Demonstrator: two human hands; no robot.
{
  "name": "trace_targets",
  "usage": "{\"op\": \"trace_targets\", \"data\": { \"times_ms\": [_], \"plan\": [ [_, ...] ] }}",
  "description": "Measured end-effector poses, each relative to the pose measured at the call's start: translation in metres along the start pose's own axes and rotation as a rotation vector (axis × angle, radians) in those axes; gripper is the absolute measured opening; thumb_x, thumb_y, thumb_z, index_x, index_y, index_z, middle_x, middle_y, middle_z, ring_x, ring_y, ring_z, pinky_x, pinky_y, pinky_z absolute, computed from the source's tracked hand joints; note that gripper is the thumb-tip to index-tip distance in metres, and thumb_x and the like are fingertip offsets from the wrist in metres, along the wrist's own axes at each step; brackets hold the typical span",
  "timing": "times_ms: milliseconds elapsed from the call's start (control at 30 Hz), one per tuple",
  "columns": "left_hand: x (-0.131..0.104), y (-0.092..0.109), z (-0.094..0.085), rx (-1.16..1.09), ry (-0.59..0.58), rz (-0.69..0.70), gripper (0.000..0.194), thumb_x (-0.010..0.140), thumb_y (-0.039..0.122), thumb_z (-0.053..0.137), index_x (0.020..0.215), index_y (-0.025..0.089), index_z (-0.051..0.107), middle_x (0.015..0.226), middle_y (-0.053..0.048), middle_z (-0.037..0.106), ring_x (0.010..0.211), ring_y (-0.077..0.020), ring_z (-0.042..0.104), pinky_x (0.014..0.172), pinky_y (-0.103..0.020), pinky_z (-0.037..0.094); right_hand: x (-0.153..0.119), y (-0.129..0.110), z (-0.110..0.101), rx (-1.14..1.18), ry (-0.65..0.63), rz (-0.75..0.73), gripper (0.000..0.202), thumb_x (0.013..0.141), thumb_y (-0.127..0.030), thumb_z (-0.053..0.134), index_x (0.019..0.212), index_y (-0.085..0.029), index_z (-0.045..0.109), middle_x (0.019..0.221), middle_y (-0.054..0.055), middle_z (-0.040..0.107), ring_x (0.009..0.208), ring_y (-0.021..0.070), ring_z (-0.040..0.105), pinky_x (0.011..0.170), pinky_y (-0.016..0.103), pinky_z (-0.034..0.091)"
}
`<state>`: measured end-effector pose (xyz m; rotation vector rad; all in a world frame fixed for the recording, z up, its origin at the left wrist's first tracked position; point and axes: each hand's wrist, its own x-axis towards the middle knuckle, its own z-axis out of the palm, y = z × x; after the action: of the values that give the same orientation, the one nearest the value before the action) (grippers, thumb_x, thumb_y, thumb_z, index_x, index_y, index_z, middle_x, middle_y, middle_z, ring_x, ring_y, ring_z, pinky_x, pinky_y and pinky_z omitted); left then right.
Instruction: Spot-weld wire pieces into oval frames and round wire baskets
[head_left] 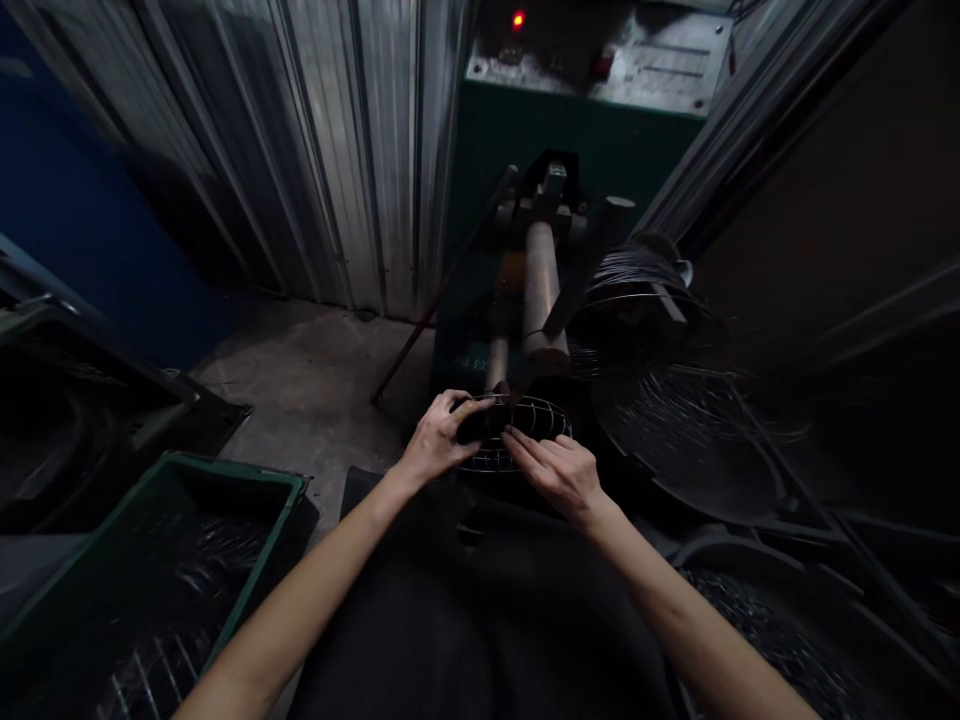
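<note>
Between my two hands is a small round wire basket, its thin metal grid held at the tip of the machine's lower arm. My left hand grips its left side, with fingers curled over the rim. From the right, my right hand closes on the basket's near side, index finger pointing toward the machine tip. Just above stand the spot welder's thick upper cylinder and thinner lower rod. Whether the tips touch the wire is too dark to tell.
A green crate with wire pieces stands on the floor at left. To the right are bundled wires, a round pan with loose wires, and a container of small metal parts. A red light glows on the machine panel.
</note>
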<state>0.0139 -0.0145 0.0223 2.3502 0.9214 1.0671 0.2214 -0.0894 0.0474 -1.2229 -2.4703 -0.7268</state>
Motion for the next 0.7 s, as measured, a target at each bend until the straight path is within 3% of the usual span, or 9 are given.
{"op": "trace_targets", "data": {
  "times_ms": [167,300,367,433,467,533,600,700],
  "plan": [
    [-0.001,0.000,-0.012,0.013,-0.070,0.036,0.056,0.074,0.015,0.065,0.127,0.027,0.051,0.118,-0.007,0.050,0.113,-0.0231,0.051,0.099,-0.042,0.045,0.009,-0.010,-0.001,0.023,-0.045,0.076,0.036,0.091,-0.008,0.043,0.110,-0.025,0.068,0.112,0.001,0.069,0.061,0.0083,0.059,0.059,0.026,0.040],
    [-0.010,-0.010,-0.019,0.008,-0.087,0.016,0.076,0.076,0.024,0.066,0.142,0.026,0.030,0.133,-0.011,0.043,0.125,-0.0263,0.044,0.106,-0.048,0.038,-0.015,-0.020,-0.030,0.105,-0.005,0.242,0.036,0.092,-0.014,0.046,0.118,-0.029,0.063,0.114,-0.001,0.068,0.066,0.0083,0.064,0.061,0.024,0.041],
    [-0.016,-0.017,-0.016,-0.026,-0.047,-0.025,0.083,0.074,0.025,0.067,0.144,0.024,0.022,0.133,-0.012,0.044,0.122,-0.0255,0.046,0.103,-0.046,0.041,-0.055,-0.024,-0.049,0.159,0.014,0.465,0.032,0.091,-0.022,0.049,0.120,-0.029,0.062,0.109,0.001,0.071,0.076,0.0118,0.067,0.064,0.024,0.044],
    [-0.023,-0.022,-0.009,-0.075,0.004,-0.094,0.082,0.073,0.024,0.067,0.142,0.024,0.022,0.127,-0.011,0.049,0.116,-0.0231,0.052,0.098,-0.043,0.046,-0.116,-0.028,-0.065,0.172,-0.027,0.814,0.032,0.090,-0.034,0.047,0.115,-0.026,0.065,0.100,0.005,0.073,0.078,0.0181,0.069,0.067,0.029,0.049],
    [-0.025,-0.023,-0.005,-0.099,0.034,-0.134,0.081,0.073,0.024,0.067,0.141,0.024,0.023,0.124,-0.010,0.052,0.114,-0.0220,0.054,0.097,-0.042,0.047,-0.151,-0.029,-0.070,0.134,-0.073,1.008,0.035,0.087,-0.041,0.046,0.109,-0.024,0.067,0.093,0.007,0.074,0.073,0.0217,0.069,0.064,0.032,0.050],
    [-0.028,-0.023,0.001,-0.140,0.102,-0.191,0.080,0.071,0.023,0.068,0.139,0.024,0.025,0.121,-0.008,0.054,0.111,-0.0203,0.056,0.096,-0.040,0.048,-0.221,-0.032,-0.076,0.074,-0.302,1.321,0.041,0.078,-0.054,0.044,0.091,-0.025,0.070,0.069,0.009,0.071,0.055,0.0292,0.065,0.050,0.040,0.048],
    [-0.028,-0.023,0.003,-0.170,0.139,-0.204,0.078,0.070,0.023,0.069,0.136,0.025,0.028,0.121,-0.007,0.055,0.110,-0.0190,0.058,0.096,-0.038,0.049,-0.279,-0.041,-0.076,0.186,-0.537,1.458,0.035,0.069,-0.057,0.047,0.076,-0.031,0.068,0.054,0.006,0.064,0.048,0.0319,0.062,0.047,0.043,0.048],
    [-0.029,-0.022,0.000,-0.194,0.145,-0.191,0.074,0.069,0.023,0.070,0.132,0.025,0.032,0.118,-0.006,0.056,0.109,-0.0184,0.059,0.097,-0.037,0.049,-0.323,-0.063,-0.073,0.276,-0.581,1.528,0.028,0.063,-0.059,0.049,0.064,-0.034,0.062,0.050,0.004,0.061,0.053,0.0328,0.065,0.053,0.044,0.052]
  ]
}}
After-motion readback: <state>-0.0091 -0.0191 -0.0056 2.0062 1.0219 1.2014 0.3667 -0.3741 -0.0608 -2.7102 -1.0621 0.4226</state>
